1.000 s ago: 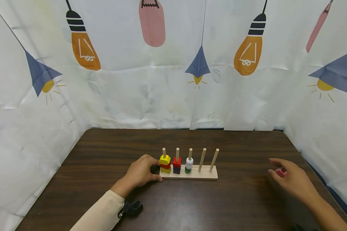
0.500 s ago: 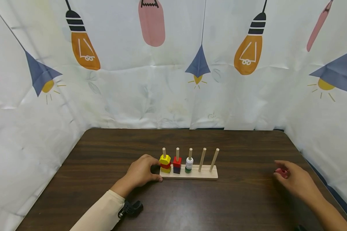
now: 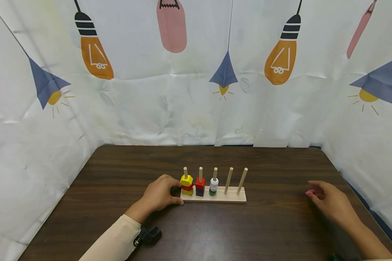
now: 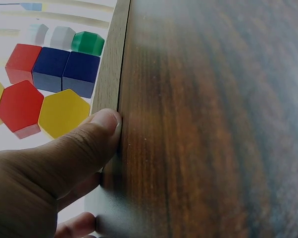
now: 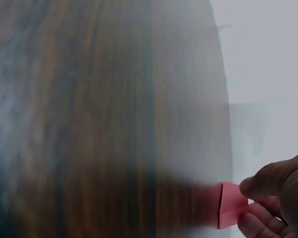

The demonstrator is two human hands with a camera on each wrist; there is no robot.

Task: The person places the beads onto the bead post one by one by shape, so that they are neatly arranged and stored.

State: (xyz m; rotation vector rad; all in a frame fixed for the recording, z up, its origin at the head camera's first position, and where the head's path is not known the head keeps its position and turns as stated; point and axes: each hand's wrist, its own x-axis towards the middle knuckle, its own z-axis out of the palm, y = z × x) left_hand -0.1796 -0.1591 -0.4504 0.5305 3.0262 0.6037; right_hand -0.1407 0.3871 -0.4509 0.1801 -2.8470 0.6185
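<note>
A wooden peg board (image 3: 230, 198) stands on the table, its left end gripped by my left hand (image 3: 160, 194). In the left wrist view the thumb (image 4: 92, 131) presses the base's edge. The leftmost peg carries yellow and red hexagonal beads (image 3: 186, 181). On the second, a red cube (image 3: 200, 182) tops dark blue cubes (image 4: 52, 68). White beads (image 3: 213, 184) sit above a green bead (image 4: 87, 43) on the third. Far to the right, my right hand (image 3: 334, 201) pinches a small pinkish-red block (image 5: 233, 204) between thumb and fingers; its full shape is partly hidden.
Two bare pegs (image 3: 228, 181) rise at the board's right end. The dark wood table (image 3: 264, 224) runs back to a printed white curtain (image 3: 183, 108), which also hangs at both sides. A black strap device (image 3: 147, 235) is on the left wrist.
The right hand has shifted slightly right, and the pinkish-red block has turned in its fingers, now showing at the fingertips. The left hand and peg board have stayed put.
</note>
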